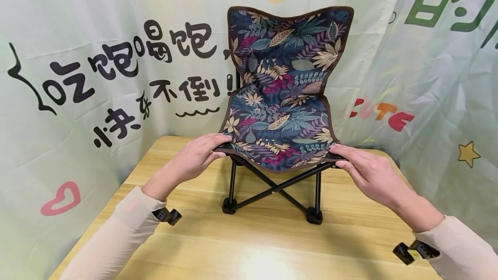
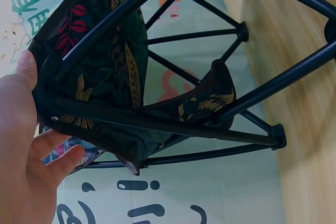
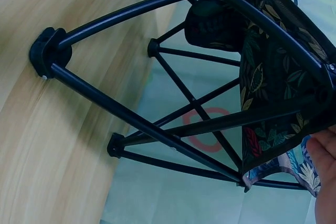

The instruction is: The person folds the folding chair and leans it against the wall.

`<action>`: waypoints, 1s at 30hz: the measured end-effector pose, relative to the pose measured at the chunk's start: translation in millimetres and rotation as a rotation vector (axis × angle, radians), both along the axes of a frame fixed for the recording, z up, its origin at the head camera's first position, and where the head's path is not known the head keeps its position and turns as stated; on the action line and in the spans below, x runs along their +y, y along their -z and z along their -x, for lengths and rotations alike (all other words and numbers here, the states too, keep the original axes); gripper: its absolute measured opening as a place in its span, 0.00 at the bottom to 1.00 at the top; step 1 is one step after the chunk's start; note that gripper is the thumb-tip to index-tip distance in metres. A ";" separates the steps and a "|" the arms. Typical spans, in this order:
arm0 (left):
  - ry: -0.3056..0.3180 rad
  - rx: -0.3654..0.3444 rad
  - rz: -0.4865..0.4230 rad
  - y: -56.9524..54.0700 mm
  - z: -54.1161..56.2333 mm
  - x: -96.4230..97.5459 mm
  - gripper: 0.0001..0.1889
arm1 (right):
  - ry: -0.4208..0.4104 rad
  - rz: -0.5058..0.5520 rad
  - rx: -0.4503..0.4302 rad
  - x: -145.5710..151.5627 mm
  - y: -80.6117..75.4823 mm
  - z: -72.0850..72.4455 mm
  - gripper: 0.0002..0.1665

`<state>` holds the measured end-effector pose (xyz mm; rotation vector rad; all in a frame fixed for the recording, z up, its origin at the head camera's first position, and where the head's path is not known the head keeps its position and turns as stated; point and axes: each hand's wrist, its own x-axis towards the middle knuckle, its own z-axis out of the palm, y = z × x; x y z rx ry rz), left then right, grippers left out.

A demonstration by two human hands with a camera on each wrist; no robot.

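Folding chair stands opened on table. Left hand and right hand each pinch a front corner of the seat. Likely step: spreading the seat; next move wants even grip, both corners.

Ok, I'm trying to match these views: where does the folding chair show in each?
Head: folding chair upright, just right of centre.
Left wrist: seen from beneath, turned sideways; patterned fabric left of centre, black legs reaching right.
Right wrist: also sideways; fabric at right, legs reaching left.
Shared landmark: the wooden table it stands on.
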<state>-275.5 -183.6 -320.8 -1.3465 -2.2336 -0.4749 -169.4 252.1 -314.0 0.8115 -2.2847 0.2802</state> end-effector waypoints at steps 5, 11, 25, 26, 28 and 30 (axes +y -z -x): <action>0.004 0.012 -0.009 -1.9 -1.1 1.3 0.31 | -0.007 0.013 0.009 -0.9 -1.6 0.3 0.19; 0.010 0.013 -0.009 -3.5 -1.3 2.8 0.32 | -0.009 0.015 0.020 -1.4 -3.5 0.6 0.19; 0.079 0.081 -0.028 -10.8 0.0 3.2 0.29 | 0.019 -0.004 -0.029 -4.3 -10.7 0.0 0.25; 0.079 0.081 -0.024 -11.6 0.2 3.5 0.29 | 0.021 -0.005 -0.032 -4.4 -11.2 -0.4 0.25; 0.065 0.073 -0.013 -13.0 -0.4 4.1 0.30 | 0.023 -0.006 -0.034 -4.4 -12.0 -1.0 0.26; 0.052 0.058 -0.002 -14.7 -1.6 4.6 0.30 | 0.025 -0.004 -0.040 -4.6 -12.5 -1.7 0.26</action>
